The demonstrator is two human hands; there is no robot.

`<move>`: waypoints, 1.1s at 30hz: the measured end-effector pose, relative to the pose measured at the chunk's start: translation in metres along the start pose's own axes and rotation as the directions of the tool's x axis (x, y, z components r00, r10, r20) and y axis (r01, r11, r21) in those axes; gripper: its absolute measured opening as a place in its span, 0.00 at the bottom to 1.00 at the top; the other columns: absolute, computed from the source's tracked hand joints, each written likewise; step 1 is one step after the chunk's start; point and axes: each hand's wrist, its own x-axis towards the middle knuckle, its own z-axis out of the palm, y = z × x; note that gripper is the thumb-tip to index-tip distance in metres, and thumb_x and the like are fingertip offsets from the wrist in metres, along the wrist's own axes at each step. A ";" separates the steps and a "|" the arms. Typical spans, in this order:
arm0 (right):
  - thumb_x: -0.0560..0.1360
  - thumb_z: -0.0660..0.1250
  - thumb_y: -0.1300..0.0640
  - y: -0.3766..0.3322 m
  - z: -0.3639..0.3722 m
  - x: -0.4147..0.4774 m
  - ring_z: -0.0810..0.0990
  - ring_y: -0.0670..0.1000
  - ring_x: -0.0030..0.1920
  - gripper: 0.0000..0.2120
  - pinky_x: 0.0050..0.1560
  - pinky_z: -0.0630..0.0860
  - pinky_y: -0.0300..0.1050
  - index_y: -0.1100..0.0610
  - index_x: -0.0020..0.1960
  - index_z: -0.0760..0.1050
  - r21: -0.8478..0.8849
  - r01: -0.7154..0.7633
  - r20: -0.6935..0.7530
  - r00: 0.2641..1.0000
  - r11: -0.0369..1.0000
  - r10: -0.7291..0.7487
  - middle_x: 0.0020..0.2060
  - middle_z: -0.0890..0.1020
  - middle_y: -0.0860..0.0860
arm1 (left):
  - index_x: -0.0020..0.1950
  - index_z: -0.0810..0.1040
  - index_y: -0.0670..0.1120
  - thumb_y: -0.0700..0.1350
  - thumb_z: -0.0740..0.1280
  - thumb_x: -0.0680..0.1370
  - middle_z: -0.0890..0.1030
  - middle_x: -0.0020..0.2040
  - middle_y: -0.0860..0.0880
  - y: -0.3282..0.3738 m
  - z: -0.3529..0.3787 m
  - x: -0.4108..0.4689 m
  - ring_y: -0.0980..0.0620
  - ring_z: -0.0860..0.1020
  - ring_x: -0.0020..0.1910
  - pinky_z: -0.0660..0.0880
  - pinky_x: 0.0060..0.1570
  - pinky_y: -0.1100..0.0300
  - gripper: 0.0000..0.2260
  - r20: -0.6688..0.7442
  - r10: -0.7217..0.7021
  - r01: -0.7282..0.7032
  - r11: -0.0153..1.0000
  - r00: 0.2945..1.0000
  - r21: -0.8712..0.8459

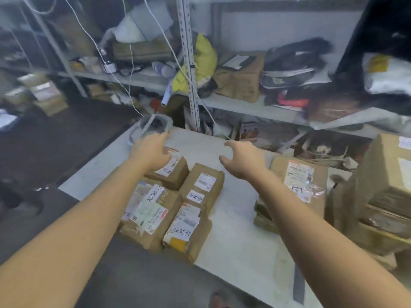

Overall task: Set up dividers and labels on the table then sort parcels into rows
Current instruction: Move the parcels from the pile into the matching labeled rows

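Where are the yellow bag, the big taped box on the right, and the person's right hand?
Yellow bag [205, 55]: head view, on its bulging upper side.
Taped box [299, 185]: head view, on its shipping label.
Right hand [242, 160]: head view, on the back of the hand.

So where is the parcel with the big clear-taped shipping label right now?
In the head view the parcel sits on the right side of the white table, just beyond the right hand, beside the stacked boxes.

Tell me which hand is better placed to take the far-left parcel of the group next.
The left hand. It is already spread over the far-left parcel, its fingers at the top edge. The right hand is open above bare table, further from that parcel.
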 end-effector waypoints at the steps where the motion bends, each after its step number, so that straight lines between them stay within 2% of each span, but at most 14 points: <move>1: 0.79 0.63 0.45 -0.006 0.008 0.013 0.72 0.56 0.69 0.25 0.59 0.74 0.51 0.51 0.74 0.68 0.015 0.004 0.000 1.000 1.000 -0.004 0.68 0.76 0.53 | 0.75 0.64 0.51 0.53 0.64 0.77 0.76 0.67 0.45 -0.009 0.005 0.009 0.41 0.76 0.61 0.75 0.57 0.45 0.27 0.017 -0.006 0.006 1.000 1.000 0.001; 8: 0.78 0.63 0.45 -0.050 0.070 0.076 0.74 0.54 0.67 0.23 0.61 0.75 0.53 0.50 0.71 0.71 0.046 -0.038 0.137 0.990 0.998 0.031 0.67 0.78 0.50 | 0.77 0.62 0.52 0.54 0.63 0.80 0.73 0.71 0.47 -0.071 0.037 0.061 0.41 0.74 0.65 0.73 0.59 0.47 0.26 0.100 -0.039 0.042 0.999 0.994 -0.023; 11: 0.77 0.63 0.47 -0.069 0.093 0.092 0.75 0.54 0.66 0.22 0.60 0.75 0.52 0.49 0.71 0.72 0.066 -0.126 0.203 0.973 0.990 0.110 0.64 0.79 0.49 | 0.78 0.61 0.51 0.56 0.64 0.80 0.70 0.75 0.48 -0.105 0.055 0.083 0.42 0.72 0.69 0.72 0.62 0.47 0.28 0.207 -0.046 0.077 0.987 0.977 -0.142; 14: 0.77 0.63 0.48 -0.087 0.117 0.104 0.76 0.53 0.65 0.21 0.59 0.76 0.51 0.49 0.69 0.74 0.122 -0.238 0.247 0.948 0.964 0.202 0.62 0.81 0.48 | 0.78 0.61 0.46 0.57 0.68 0.77 0.68 0.76 0.44 -0.137 0.078 0.108 0.42 0.68 0.72 0.68 0.68 0.46 0.34 0.297 -0.011 0.099 0.954 0.955 -0.284; 17: 0.77 0.65 0.48 -0.105 0.139 0.111 0.79 0.50 0.60 0.18 0.51 0.76 0.45 0.49 0.65 0.77 0.259 -0.387 0.224 0.915 0.885 0.334 0.57 0.83 0.46 | 0.78 0.61 0.43 0.54 0.72 0.75 0.68 0.74 0.42 -0.158 0.100 0.125 0.42 0.69 0.72 0.67 0.68 0.49 0.37 0.380 0.023 0.159 0.884 0.925 -0.440; 19: 0.77 0.65 0.48 -0.117 0.154 0.111 0.79 0.48 0.57 0.17 0.44 0.69 0.39 0.50 0.65 0.77 0.321 -0.474 0.215 0.879 0.820 0.425 0.56 0.83 0.46 | 0.79 0.59 0.43 0.53 0.74 0.74 0.68 0.74 0.42 -0.168 0.114 0.132 0.43 0.69 0.71 0.69 0.65 0.52 0.40 0.441 0.054 0.200 0.838 0.896 -0.508; 22: 0.77 0.66 0.53 -0.136 0.176 0.111 0.80 0.51 0.57 0.16 0.48 0.70 0.40 0.55 0.64 0.77 0.401 -0.549 0.220 0.835 0.734 0.505 0.55 0.82 0.50 | 0.77 0.64 0.45 0.51 0.75 0.73 0.73 0.70 0.47 -0.182 0.130 0.140 0.46 0.74 0.66 0.72 0.62 0.54 0.36 0.509 0.137 0.200 0.809 0.850 -0.552; 25: 0.76 0.65 0.54 -0.148 0.193 0.111 0.81 0.54 0.50 0.06 0.43 0.73 0.43 0.54 0.51 0.75 0.442 -0.611 0.225 0.784 0.656 0.579 0.48 0.83 0.53 | 0.72 0.71 0.50 0.51 0.77 0.70 0.78 0.67 0.49 -0.190 0.141 0.144 0.49 0.78 0.61 0.75 0.63 0.50 0.32 0.532 0.235 0.162 0.788 0.813 -0.595; 27: 0.77 0.65 0.53 -0.156 0.198 0.111 0.79 0.54 0.47 0.09 0.46 0.77 0.47 0.57 0.54 0.76 0.422 -0.647 0.286 0.759 0.635 0.584 0.49 0.83 0.55 | 0.72 0.71 0.49 0.49 0.77 0.70 0.78 0.66 0.50 -0.192 0.145 0.147 0.50 0.78 0.60 0.76 0.62 0.50 0.32 0.529 0.258 0.172 0.756 0.809 -0.632; 30: 0.75 0.71 0.53 -0.158 0.206 0.112 0.80 0.54 0.56 0.22 0.59 0.78 0.51 0.56 0.67 0.74 0.356 -0.690 0.421 0.720 0.630 0.552 0.57 0.82 0.53 | 0.71 0.71 0.47 0.43 0.77 0.71 0.78 0.61 0.51 -0.190 0.148 0.150 0.51 0.77 0.55 0.77 0.50 0.57 0.30 0.547 0.254 0.251 0.685 0.798 -0.684; 32: 0.73 0.73 0.54 -0.157 0.209 0.114 0.80 0.54 0.57 0.26 0.59 0.79 0.52 0.55 0.69 0.73 0.351 -0.717 0.441 0.694 0.603 0.569 0.58 0.82 0.52 | 0.71 0.71 0.46 0.38 0.77 0.71 0.78 0.59 0.50 -0.188 0.148 0.150 0.50 0.77 0.54 0.78 0.45 0.59 0.31 0.566 0.243 0.308 0.641 0.788 -0.704; 33: 0.72 0.74 0.55 -0.155 0.212 0.116 0.81 0.54 0.57 0.25 0.59 0.79 0.51 0.54 0.68 0.74 0.367 -0.731 0.433 0.682 0.576 0.589 0.57 0.83 0.52 | 0.71 0.71 0.46 0.37 0.77 0.70 0.78 0.58 0.50 -0.188 0.149 0.151 0.50 0.77 0.54 0.79 0.46 0.57 0.31 0.573 0.236 0.332 0.621 0.785 -0.710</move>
